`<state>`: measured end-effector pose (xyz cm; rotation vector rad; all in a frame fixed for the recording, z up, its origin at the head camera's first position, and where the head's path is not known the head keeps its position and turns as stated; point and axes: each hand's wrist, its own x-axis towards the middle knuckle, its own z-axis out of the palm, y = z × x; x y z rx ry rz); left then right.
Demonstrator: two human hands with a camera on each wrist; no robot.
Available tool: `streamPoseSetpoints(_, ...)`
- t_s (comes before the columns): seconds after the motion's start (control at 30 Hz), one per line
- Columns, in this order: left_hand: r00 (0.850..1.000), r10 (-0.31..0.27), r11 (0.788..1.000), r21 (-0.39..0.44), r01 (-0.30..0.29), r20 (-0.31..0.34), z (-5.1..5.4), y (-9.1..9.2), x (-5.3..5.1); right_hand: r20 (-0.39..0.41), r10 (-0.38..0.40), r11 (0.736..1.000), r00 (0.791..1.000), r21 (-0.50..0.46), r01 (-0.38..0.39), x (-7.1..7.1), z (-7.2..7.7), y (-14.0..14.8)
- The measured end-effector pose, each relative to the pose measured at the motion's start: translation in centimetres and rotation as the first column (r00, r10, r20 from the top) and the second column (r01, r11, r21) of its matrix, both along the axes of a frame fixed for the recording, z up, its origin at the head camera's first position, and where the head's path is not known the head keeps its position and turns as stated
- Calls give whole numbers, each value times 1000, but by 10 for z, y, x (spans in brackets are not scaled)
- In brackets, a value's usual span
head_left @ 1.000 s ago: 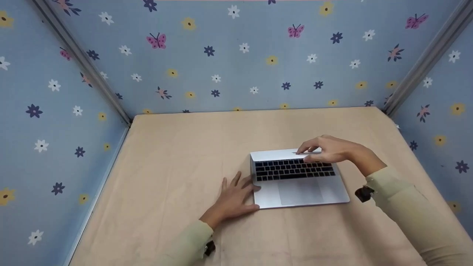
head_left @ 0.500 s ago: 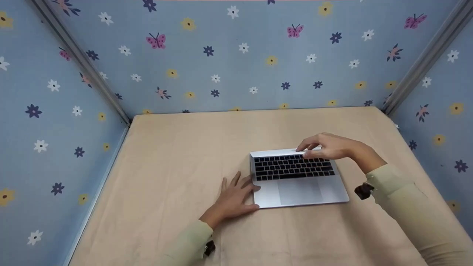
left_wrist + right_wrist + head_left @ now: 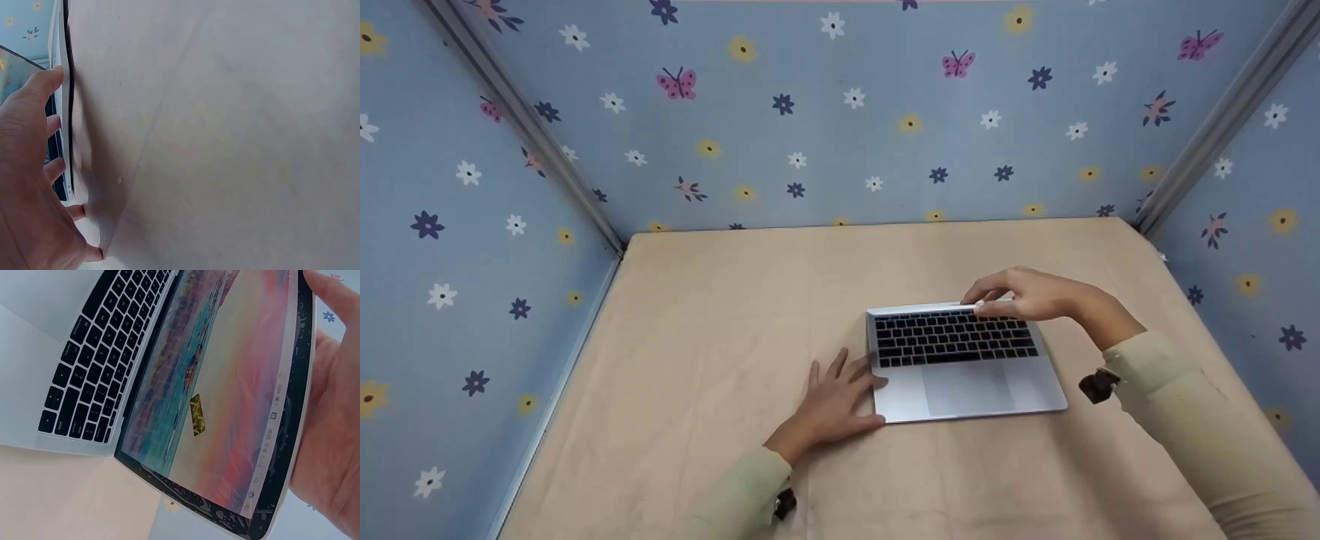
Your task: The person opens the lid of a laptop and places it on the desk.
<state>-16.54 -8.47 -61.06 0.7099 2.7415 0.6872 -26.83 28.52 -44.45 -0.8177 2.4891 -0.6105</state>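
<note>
Head view is showing blue walls [image 3: 877, 142] patterned with flowers and butterflies, rising beyond the laptop [image 3: 967, 367] and on both sides of it. A worktop [image 3: 750, 300] covered in beige cloth is carrying the laptop and spreading all around it. The laptop itself is resting with its base flat, and its lit screen [image 3: 225, 382] is standing raised along the far edge, displaying a colourful picture in the right wrist view. Pale green sleeves [image 3: 1192, 420] are reaching toward the laptop from its near left and near right. The right hand [image 3: 1027, 295] is grasping the laptop's upper screen edge, pinching it between thumb and fingers. The left hand [image 3: 832, 401] is lying spread and released at the laptop's left edge, its thumb touching the near left corner. Black wrist devices [image 3: 1099, 387] are sitting under both cuffs, flanking the laptop. A small yellow-and-dark patch [image 3: 197, 415] is showing on the laptop's screen.
</note>
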Motion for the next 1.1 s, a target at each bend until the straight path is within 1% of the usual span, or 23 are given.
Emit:
streamPoseSetpoints(0.17,1000,4,1000,-2,-4,-1,0,1,0,-13,-6,1000,1000,-2,6,-2,2,0)
streamPoseSetpoints(0.33,1000,3,1000,-10,-3,-3,-1,2,0,-9,-24,1000,1000,6,24,-3,3,0)
streamPoseSetpoints(0.53,1000,-4,1000,3,4,-21,-2,1,-1,-29,-6,1000,1000,-2,6,-5,3,2)
streamPoseSetpoints(0.63,1000,-3,1000,8,3,-15,-2,0,-1,-32,-11,1000,999,-3,11,-5,4,1)
streamPoseSetpoints(0.8,1000,-9,1000,11,9,-19,-2,0,-1,-66,-28,999,997,15,29,-5,5,1)
streamPoseSetpoints(0.9,1000,-11,1000,14,11,-24,-2,0,-1,-88,-24,999,996,26,26,-5,5,0)
streamPoseSetpoints(1.1,999,-14,1000,26,14,-32,-3,0,-1,-106,-37,999,994,26,40,-6,4,0)
